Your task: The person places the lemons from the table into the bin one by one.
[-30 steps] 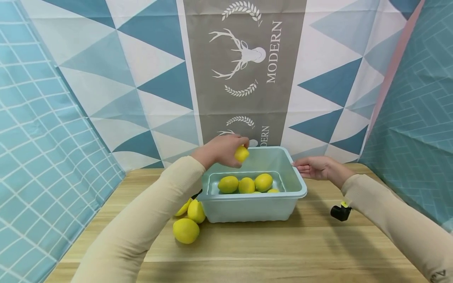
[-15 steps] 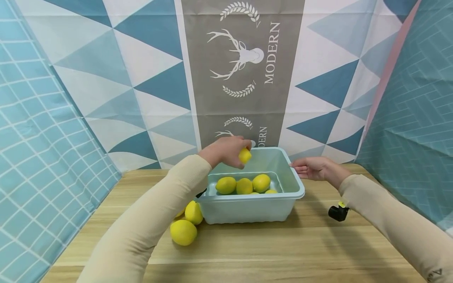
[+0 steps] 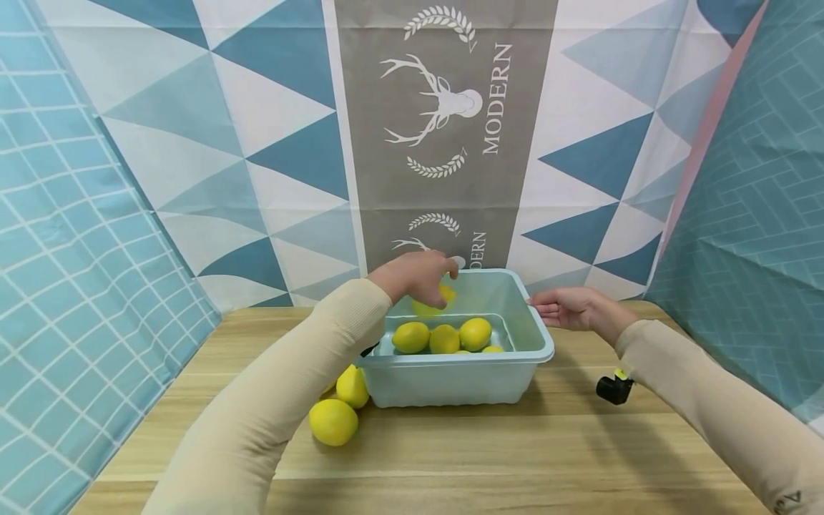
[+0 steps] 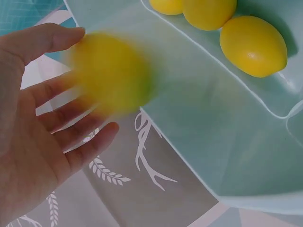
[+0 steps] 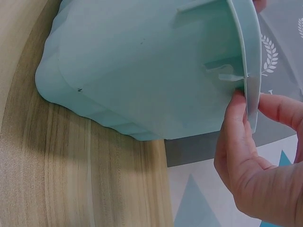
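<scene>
A pale blue-green plastic basin [image 3: 450, 383] stands on the wooden table with several lemons [image 3: 410, 337] on its floor. My left hand [image 3: 420, 277] is over the basin's back left part, fingers spread and loosely bent. A motion-blurred lemon [image 4: 116, 73] is in mid-air just off its fingertips, inside the basin's outline in the head view. My right hand [image 3: 569, 307] pinches the basin's right rim; in the right wrist view the thumb lies on one side of the rim [image 5: 253, 71] and the fingers on the other.
More lemons [image 3: 333, 422] lie on the table [image 3: 489, 465] left of the basin, partly behind the left sleeve. A small black object [image 3: 614, 388] with a yellow-green part lies near the right forearm. Patterned cloth [image 3: 444, 100] hangs behind.
The left hand moved slightly right, then its fingers opened and the lemon left them, dropping toward the basin. The right hand stays at the rim.
</scene>
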Available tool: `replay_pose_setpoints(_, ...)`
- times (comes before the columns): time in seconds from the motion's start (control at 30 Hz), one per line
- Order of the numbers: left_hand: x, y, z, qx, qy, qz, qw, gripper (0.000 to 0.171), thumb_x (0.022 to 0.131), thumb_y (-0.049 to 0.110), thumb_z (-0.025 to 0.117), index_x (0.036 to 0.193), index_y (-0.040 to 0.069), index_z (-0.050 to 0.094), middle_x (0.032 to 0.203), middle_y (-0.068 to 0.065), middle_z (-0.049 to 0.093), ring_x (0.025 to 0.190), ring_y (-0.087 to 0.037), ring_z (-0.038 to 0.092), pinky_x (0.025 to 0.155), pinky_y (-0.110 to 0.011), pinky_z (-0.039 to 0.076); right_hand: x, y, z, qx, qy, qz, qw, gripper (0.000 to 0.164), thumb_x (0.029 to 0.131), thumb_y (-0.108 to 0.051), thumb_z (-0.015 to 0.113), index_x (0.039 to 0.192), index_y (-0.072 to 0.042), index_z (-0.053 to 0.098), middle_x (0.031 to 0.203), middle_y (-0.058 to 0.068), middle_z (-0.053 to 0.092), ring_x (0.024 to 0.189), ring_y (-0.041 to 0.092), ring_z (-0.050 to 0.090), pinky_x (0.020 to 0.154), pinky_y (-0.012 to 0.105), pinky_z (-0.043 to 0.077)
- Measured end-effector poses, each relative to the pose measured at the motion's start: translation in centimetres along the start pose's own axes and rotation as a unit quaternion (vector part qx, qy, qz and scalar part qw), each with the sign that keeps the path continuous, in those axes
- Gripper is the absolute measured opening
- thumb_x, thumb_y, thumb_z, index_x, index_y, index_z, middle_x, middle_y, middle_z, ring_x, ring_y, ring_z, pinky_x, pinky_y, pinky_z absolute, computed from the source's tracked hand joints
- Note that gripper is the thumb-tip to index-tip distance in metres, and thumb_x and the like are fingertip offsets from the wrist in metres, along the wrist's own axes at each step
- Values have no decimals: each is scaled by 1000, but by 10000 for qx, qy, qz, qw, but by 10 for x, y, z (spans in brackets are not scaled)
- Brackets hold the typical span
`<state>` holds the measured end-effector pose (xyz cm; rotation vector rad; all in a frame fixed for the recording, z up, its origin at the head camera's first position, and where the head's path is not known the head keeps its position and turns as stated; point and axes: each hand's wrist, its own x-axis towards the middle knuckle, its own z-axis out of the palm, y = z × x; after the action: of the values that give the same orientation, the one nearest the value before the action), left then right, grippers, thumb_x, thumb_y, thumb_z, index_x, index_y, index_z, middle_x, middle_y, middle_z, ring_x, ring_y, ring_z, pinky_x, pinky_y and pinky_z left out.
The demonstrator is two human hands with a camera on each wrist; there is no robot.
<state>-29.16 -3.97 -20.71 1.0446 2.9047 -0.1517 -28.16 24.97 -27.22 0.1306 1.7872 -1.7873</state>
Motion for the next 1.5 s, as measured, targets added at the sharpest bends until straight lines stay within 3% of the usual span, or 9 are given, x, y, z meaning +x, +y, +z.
replay_pose_setpoints(0.27, -8, 0, -1, 135, -117, 24, 9998, 52, 82, 32, 67, 130, 19, 55, 130, -4, 57, 110, -20, 56, 98, -40, 51, 0, 1, 0, -3, 74, 11, 10000, 22, 97, -8, 52, 81, -12, 67, 76, -3, 69, 73, 4, 67, 77, 21, 60)
replay_pose_setpoints(0.57, -32, -4, 3, 96, -30, 48, 9999, 51, 82, 33, 64, 131, 22, 54, 133, -3, 56, 110, -20, 57, 99, -43, 51, -1, 1, 0, -33, 72, -23, 10000, 22, 97, -8, 51, 82, -12, 66, 76, -3, 68, 74, 4, 66, 78, 20, 60)
replay_pose_setpoints(0.83, -67, 0, 8, 342, 478, 310, 9978, 48, 84, 37, 63, 128, 20, 56, 126, -3, 60, 107, -24, 61, 87, -43, 56, -1, 1, 0, -48, 17, -12, 10000, 21, 97, -9, 52, 82, -13, 67, 78, -3, 69, 75, 4, 67, 78, 20, 59)
replay_pose_setpoints(1.17, -95, -3, 23, 134, 1108, 729, 9911, 46, 82, 36, 66, 123, 16, 59, 119, -2, 64, 102, -20, 63, 89, -37, 55, -2, 1, -3, -63, 41, 27, 10000, 18, 97, -10, 52, 85, -13, 65, 81, -4, 68, 77, 4, 65, 79, 20, 59)
replay_pose_setpoints(1.5, -130, 2, 35, 120, 1589, 704, 9847, 45, 80, 35, 69, 120, 16, 61, 117, -2, 64, 104, -21, 60, 83, -39, 56, -1, 0, -1, -127, -89, 25, 9999, 24, 98, -10, 49, 82, -14, 67, 77, -5, 69, 75, 3, 66, 78, 20, 59)
